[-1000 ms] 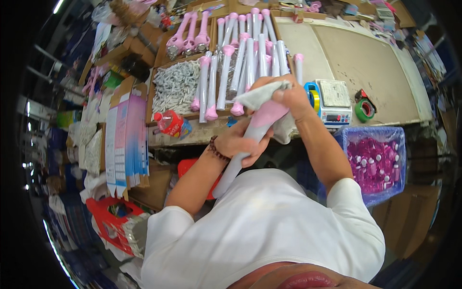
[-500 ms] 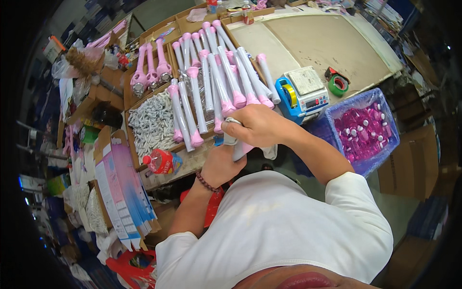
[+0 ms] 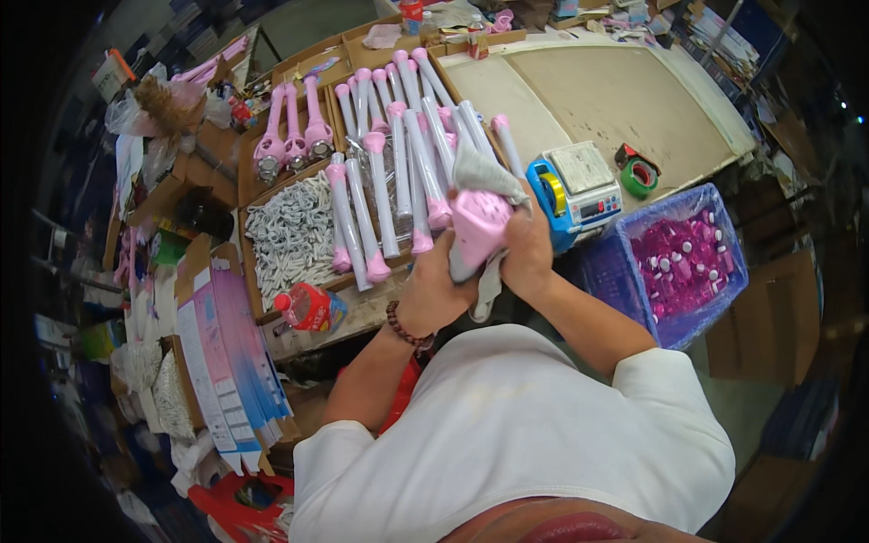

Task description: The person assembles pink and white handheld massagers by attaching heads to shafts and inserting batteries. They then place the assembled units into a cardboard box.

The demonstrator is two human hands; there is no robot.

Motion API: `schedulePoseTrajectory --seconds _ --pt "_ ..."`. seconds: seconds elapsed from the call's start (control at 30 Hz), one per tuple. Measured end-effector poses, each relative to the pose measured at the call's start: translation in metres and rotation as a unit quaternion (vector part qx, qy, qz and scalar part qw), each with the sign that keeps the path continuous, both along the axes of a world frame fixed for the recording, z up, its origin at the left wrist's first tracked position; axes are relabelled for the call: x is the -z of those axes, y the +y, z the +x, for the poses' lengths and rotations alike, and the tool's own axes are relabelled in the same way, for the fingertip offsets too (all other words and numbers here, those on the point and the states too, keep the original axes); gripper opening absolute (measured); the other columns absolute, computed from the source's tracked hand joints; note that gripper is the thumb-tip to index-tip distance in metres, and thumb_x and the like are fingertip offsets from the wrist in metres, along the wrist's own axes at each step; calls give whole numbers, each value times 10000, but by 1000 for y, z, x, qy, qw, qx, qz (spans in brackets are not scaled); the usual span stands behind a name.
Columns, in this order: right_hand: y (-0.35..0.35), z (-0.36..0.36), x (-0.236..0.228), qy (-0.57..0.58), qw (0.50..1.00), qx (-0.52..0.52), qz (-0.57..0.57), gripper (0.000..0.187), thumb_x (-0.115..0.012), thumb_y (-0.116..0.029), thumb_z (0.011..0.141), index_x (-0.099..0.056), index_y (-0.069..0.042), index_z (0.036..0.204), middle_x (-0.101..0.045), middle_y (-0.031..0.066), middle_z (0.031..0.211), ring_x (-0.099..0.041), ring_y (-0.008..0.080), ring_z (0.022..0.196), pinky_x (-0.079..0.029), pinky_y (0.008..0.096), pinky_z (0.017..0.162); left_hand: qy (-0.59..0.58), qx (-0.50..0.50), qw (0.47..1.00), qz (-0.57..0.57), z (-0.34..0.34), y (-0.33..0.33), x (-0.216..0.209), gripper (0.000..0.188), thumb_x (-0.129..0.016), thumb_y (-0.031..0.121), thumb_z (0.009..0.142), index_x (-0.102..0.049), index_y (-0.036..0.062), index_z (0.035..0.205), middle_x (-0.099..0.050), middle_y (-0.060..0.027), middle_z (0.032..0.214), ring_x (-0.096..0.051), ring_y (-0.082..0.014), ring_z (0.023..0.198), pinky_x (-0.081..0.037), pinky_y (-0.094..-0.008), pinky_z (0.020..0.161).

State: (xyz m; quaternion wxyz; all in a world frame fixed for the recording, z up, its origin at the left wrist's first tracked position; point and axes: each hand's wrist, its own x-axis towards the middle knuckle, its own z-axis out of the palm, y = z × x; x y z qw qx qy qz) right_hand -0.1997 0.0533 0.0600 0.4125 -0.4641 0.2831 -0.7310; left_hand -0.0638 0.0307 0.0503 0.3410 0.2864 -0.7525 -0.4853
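In front of my chest, my left hand point(image 3: 433, 294) is closed round the lower part of a pink plastic piece point(image 3: 480, 222) with small holes in its face and a whitish section below. At its right side, my right hand point(image 3: 531, 242) is closed on a light grey cloth point(image 3: 489, 172). The cloth wraps over the upper part of the piece and also hangs below my hands. Whatever lies beneath the cloth is hidden. Just beyond my hands lie several white tubes with pink ends point(image 3: 425, 172) in a cardboard tray.
Left of the tubes are small white-grey parts point(image 3: 288, 235) and pink handles with metal ends point(image 3: 294, 145). A red-labelled bottle point(image 3: 310, 306) stands at the table's near edge. Rightward are a blue scale point(image 3: 579, 195), green tape point(image 3: 639, 179) and a blue crate point(image 3: 688, 324) of magenta bottles.
My right hand has moved right and up with the cloth. The pink piece, mostly covered before, now shows its holed face between my hands. My left hand has risen slightly.
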Motion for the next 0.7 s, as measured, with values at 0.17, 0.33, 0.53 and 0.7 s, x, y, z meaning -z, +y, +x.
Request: schedulePoseTrajectory --seconds 0.17,0.33,0.53,0.7 --pt "-11 -1 -1 -10 998 10 54 502 -618 -326 896 -441 14 1220 -538 51 1068 -498 110 965 -422 263 854 -33 -146 977 -149 -14 7 14 575 -730 120 772 -424 -38 1232 -641 -157 1052 -659 -268 906 -519 -370 769" --pt "-24 -19 -8 -206 945 -186 176 595 -477 -594 850 -606 -15 897 -627 117 802 -612 190 722 -498 304 650 153 155 926 309 6 -4 0 472 -616 25 794 -420 0 1222 -577 -95 842 -592 -162 585 -484 -277 519" --pt "-26 -6 -20 -91 979 -42 175 626 -423 -614 911 -515 -39 1139 -621 113 967 -622 216 837 -527 351 734 27 -35 999 11 -1 -2 24 493 -610 103 836 -391 -18 1261 -614 -210 901 -638 -355 706 -507 -409 599" --pt "-31 -11 -5 56 988 -5 146 631 -457 -573 917 -402 -61 1282 -614 115 1027 -629 218 880 -528 352 779 -97 -194 967 -129 -13 10 34 557 -669 150 808 -390 -2 1266 -604 -282 985 -599 -463 887 -488 -507 713"
